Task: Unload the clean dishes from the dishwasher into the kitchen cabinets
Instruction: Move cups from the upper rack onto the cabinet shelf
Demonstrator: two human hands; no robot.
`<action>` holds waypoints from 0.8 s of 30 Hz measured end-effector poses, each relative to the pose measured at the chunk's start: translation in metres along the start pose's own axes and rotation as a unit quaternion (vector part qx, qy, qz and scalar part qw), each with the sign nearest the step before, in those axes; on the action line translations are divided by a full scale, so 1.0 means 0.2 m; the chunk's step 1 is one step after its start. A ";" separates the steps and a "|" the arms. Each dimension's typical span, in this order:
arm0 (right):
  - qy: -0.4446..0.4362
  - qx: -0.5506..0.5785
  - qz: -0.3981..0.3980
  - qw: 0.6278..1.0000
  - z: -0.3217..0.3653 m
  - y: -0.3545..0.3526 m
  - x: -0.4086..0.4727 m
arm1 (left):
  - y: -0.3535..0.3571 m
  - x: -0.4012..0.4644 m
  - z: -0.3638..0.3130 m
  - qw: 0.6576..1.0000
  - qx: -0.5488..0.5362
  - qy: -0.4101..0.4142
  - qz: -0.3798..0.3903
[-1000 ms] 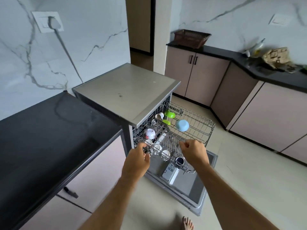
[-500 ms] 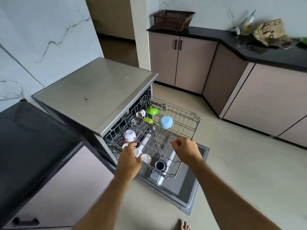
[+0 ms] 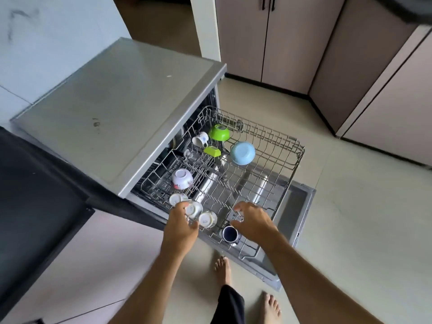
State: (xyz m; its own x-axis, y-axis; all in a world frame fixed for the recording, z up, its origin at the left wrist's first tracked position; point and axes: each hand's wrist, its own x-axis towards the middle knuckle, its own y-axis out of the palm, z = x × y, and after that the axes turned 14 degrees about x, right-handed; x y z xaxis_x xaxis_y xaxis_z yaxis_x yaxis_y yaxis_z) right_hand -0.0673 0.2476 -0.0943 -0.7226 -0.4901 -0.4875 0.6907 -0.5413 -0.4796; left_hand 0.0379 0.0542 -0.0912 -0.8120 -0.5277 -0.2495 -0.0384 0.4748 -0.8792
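Now we look down at our dishwasher (image 3: 121, 108) with its wire rack (image 3: 275, 164) pulled out over the open door (image 3: 297, 213). Our left hand (image 3: 181, 226) is at the near left edge of the rack, right by three small white cups (image 3: 207, 219) that lie tipped there. Its fingers are bent and touch the middle cup, but we cannot tell if the grip has hold of it. Our right hand (image 3: 253, 222) is over the near edge of the rack, with loose, spread fingers and nothing in its grip. A dark blue cup (image 3: 230, 233) stands just beside it, between our two hands.

Farther in the rack sits a white bowl with flowers (image 3: 181, 178), upside down on the left. At the far end are a white mug (image 3: 201, 139), a green bowl (image 3: 219, 132), a small green dish (image 3: 212, 151) and a light blue bowl (image 3: 242, 153).

A black worktop (image 3: 35, 183) is on the left. Pink cabinets (image 3: 292, 38) stand far off on the right. Our bare feet (image 3: 223, 268) are on the floor (image 3: 362, 230).
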 end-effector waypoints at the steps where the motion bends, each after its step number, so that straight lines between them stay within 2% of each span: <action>1: 0.005 -0.012 0.007 1.000 -0.01 0.03 0.04 | 0.02 0.06 0.01 1.000 -0.001 -0.001 0.009; 8: 0.012 -0.091 0.066 0.994 -0.02 0.25 0.32 | 0.16 0.44 0.11 0.991 0.122 0.028 0.048; 13: -0.032 -0.189 0.091 0.977 -0.06 0.43 0.53 | 0.30 0.60 0.17 0.961 0.252 0.020 0.110; 18: -0.039 -0.236 0.114 0.964 -0.14 0.58 0.66 | 0.40 0.67 0.24 0.919 0.380 0.023 0.101; 24: -0.036 -0.224 0.123 0.966 -0.23 0.67 0.72 | 0.47 0.71 0.28 0.911 0.403 0.016 0.086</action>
State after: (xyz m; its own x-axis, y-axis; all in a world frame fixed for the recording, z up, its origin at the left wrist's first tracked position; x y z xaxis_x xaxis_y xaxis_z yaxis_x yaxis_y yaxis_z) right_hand -0.0774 0.1362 -0.2619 -0.5231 -0.6218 -0.5829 0.7740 -0.0602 -0.6304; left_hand -0.0471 -0.0153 -0.2329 -0.7825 -0.4676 -0.4112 0.5206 -0.1289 -0.8440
